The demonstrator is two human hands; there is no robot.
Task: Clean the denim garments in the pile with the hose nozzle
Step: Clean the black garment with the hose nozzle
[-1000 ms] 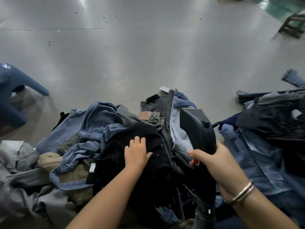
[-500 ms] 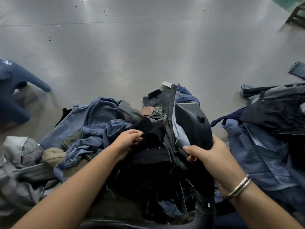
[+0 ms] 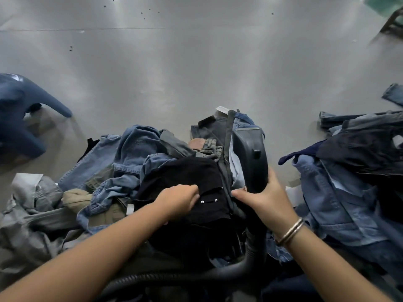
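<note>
A pile of denim garments [image 3: 139,153] lies on the grey floor in front of me, blue, grey and khaki pieces mixed. On top lies a black garment [image 3: 189,171] with small metal rivets. My left hand [image 3: 180,198] grips a fold of this black garment, fingers curled into the cloth. My right hand [image 3: 265,200] holds the dark hose nozzle [image 3: 250,158] by its lower end, thumb across the front. The nozzle stands on the pile, right of the black garment. Its ribbed hose [image 3: 196,277] runs down and left under my arms.
A second heap of denim [image 3: 349,182] lies to the right. A dark blue plastic stool [image 3: 19,118] lies tipped at the left. A wooden frame [image 3: 392,22] shows at the top right corner. Bare grey floor [image 3: 196,73] stretches beyond the pile.
My left hand went from lying flat on the black garment to gripping a fold of it and drawing it toward me. The nozzle stays in my right hand.
</note>
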